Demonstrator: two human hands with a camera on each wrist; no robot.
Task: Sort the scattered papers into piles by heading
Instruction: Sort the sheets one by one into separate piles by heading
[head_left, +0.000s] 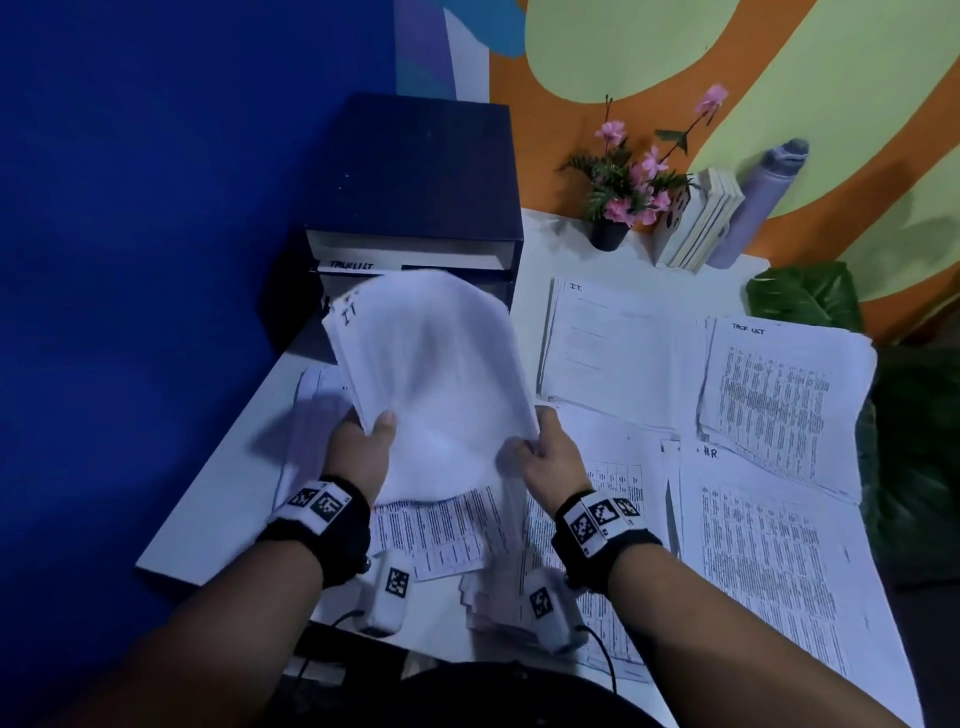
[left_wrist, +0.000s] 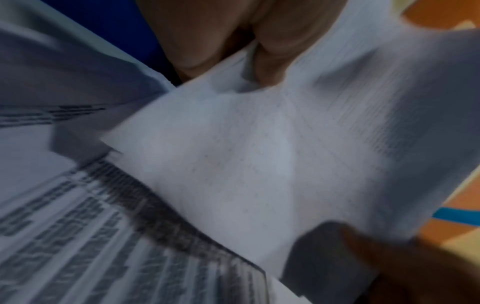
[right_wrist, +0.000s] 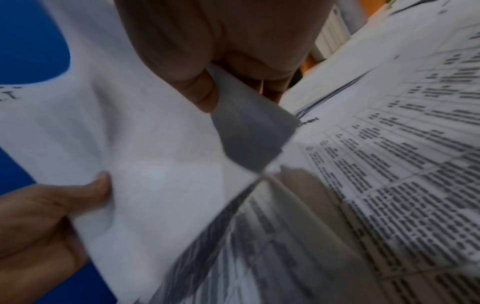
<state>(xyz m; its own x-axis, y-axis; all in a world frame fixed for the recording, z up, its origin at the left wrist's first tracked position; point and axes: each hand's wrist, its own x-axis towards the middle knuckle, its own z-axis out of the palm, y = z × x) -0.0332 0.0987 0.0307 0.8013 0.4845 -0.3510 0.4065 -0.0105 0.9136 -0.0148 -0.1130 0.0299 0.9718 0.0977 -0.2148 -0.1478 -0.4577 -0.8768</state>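
We hold a sheaf of papers (head_left: 431, 374) above the table (head_left: 208, 519): our left hand (head_left: 361, 457) pinches its near left corner, our right hand (head_left: 550, 454) its near right corner.

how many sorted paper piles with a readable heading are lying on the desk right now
3. The IT pile lies at the back middle, the Task List pile to its right, and the HR pile nearest on the right. Loose sheets under the held stack may hide more.

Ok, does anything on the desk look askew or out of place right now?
Yes: the printed sheets below the held white paper stack lie crooked and overlapping, unsorted. The "Task List" pile sits fanned and tilted. No visible damage.
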